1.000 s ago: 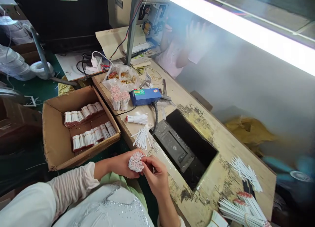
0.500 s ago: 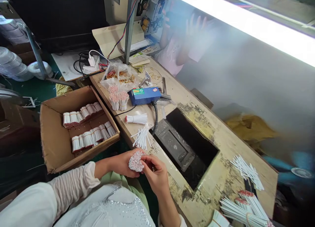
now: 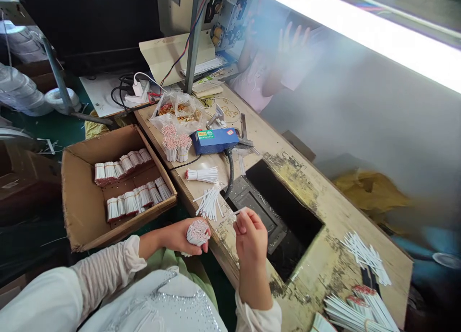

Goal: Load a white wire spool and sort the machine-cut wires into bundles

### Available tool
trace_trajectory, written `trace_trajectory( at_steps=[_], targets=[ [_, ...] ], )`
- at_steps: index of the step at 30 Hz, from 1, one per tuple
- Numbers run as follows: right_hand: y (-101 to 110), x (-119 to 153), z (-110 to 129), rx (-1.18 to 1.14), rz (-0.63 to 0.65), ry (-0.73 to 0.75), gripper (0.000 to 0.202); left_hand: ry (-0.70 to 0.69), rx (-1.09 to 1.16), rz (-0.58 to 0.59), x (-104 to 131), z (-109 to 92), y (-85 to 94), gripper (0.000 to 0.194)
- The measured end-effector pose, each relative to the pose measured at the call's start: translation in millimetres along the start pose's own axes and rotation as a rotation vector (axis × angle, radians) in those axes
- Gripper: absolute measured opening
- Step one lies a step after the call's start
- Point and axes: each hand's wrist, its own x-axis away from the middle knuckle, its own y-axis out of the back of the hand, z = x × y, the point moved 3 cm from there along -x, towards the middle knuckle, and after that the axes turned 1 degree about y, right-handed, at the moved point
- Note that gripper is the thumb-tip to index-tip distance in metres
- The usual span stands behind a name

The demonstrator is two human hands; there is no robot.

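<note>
My left hand [image 3: 183, 236] is wrapped round a bundle of thin white sticks [image 3: 198, 232], their ends facing up. Raised over the table edge, my right hand [image 3: 251, 231] pinches one thin white stick [image 3: 239, 210] between thumb and fingers. Just beyond my hands lies a loose pile of white sticks [image 3: 209, 203]. Behind it a bundle with reddish ends [image 3: 201, 174] rests on its side. Several upright bundles with pinkish tips [image 3: 176, 144] stand farther back. What the sticks are made of I cannot tell.
A cardboard box [image 3: 81, 197] at left holds rows of banded bundles. A rectangular opening [image 3: 298, 236] cuts into the worn table [image 3: 284, 178]. Past it stand a blue device [image 3: 215, 141] and a plastic bag [image 3: 177, 113]. More sticks [image 3: 367, 257] lie at right. Above hangs a bright lamp [image 3: 360, 34].
My right hand has moved away from the bundle, to the right and up, with a single stick in its fingers. My left hand keeps the bundle in nearly the same place.
</note>
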Motion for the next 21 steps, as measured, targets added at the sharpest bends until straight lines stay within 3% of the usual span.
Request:
trace_trajectory(
  at_steps=[4,8,10,12,16,21],
  targets=[
    [-8,-40,-24,0.082,0.041,-0.187,0.036,-0.023,-0.010,-0.002,2,1,1.9,0.044],
    [-20,-54,-40,0.186,0.086,-0.196,0.042,-0.027,-0.045,0.000,3,-2,1.8,0.042],
    [-24,-48,-31,0.277,0.147,-0.107,0.044,-0.039,-0.074,-0.009,4,-3,2.2,0.040],
    [-29,-34,-12,0.394,0.285,0.005,0.035,-0.068,-0.158,-0.044,4,-5,3.0,0.038],
    [-40,5,32,0.680,0.595,0.187,0.016,-0.100,-0.498,-0.230,4,-8,4.8,0.034],
    [-48,28,52,1.006,0.660,0.373,0.009,-0.031,-0.723,-0.316,2,-5,2.4,0.027]
  ],
)
